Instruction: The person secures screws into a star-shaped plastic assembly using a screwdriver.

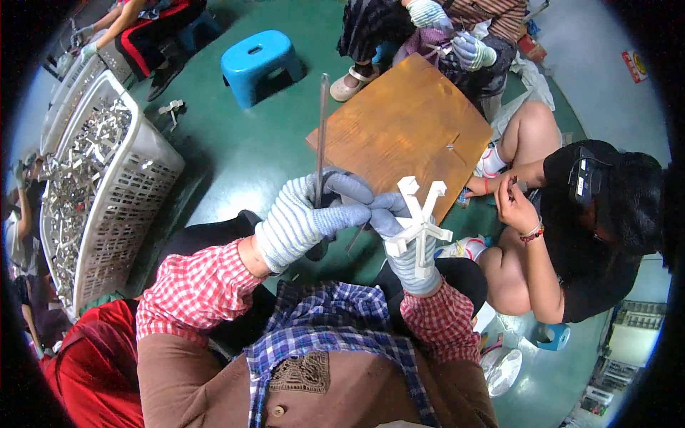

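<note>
My left hand, in a striped glove with grey fingers, is closed around a thin grey rod that stands nearly upright out of the fist. Its thumb and fingertips press together against the fingertips of my right hand. That hand is gloved alike and closed. A white branched plastic piece, with several arms ending in small blocks, rests against it and appears held there. Whatever lies between the touching fingertips is hidden. Just below them a thin dark sliver shows, too small to name.
Ahead stands a brown wooden board table with a tiny bit on it. At left is a white basket full of small parts. A blue stool stands beyond. Co-workers sit at right, far side and far left; one bare hand is near my right.
</note>
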Tool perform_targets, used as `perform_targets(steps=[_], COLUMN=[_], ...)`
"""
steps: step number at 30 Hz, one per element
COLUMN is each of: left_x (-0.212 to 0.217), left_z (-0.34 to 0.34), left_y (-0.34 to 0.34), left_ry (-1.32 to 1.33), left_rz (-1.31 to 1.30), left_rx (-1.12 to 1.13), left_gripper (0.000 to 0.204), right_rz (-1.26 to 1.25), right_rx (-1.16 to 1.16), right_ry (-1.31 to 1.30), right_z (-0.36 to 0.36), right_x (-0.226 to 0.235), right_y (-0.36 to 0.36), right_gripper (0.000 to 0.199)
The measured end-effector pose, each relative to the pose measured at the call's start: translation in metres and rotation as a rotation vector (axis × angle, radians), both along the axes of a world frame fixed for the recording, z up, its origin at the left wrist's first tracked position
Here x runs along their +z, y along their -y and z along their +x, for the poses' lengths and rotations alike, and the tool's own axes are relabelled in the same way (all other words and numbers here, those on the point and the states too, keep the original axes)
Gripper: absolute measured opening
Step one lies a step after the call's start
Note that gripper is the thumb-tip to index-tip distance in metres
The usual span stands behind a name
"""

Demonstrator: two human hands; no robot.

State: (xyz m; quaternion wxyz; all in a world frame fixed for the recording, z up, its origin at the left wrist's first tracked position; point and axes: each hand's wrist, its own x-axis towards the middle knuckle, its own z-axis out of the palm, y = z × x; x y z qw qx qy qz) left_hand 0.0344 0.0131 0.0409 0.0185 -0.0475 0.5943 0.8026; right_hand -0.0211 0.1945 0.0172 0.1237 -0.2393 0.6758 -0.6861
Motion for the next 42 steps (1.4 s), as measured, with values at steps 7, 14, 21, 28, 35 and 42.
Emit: perform_targets(steps=[7,14,21,28,35,42], left_x=[0.019,0.011,0.013,0.016,0.011,0.002], left_z=[-0.004,-0.005,-0.002,0.002,0.002,0.001], left_y=[0.006,0.018,0.013,0.008,0.010,0.010], left_ry=[0.152,0.140,0.241,0.297,0.322,0.325], left_rz=[-0.036,0.224,0.237,0.211,0.182,0.204], left_rx=[-0.028,0.020,-0.002,-0.093,-0.181,-0.190], left_gripper=[0.016,0.013,0.015,0.019,0.017,0.021], right_rz=[-0.056,0.142,-0.044,0.352,0.585,0.731], right_rx=[-0.146,-0.128,0.090,0.092,-0.001,-0.015], right_ry=[0.105,-0.116,0.017,-0.430,-0.772,-0.790], right_z=[-0.001,-0.011,-0.005,-0.004,-0.007,-0.007], right_x=[-0.006,-0.004,-0.008,0.010,-0.011,-0.023], right_y=[-0.002,-0.013,-0.031,-0.022,-0.027,-0.033], right_gripper=[0.028,0.027,0.040,0.022,0.026,0.029])
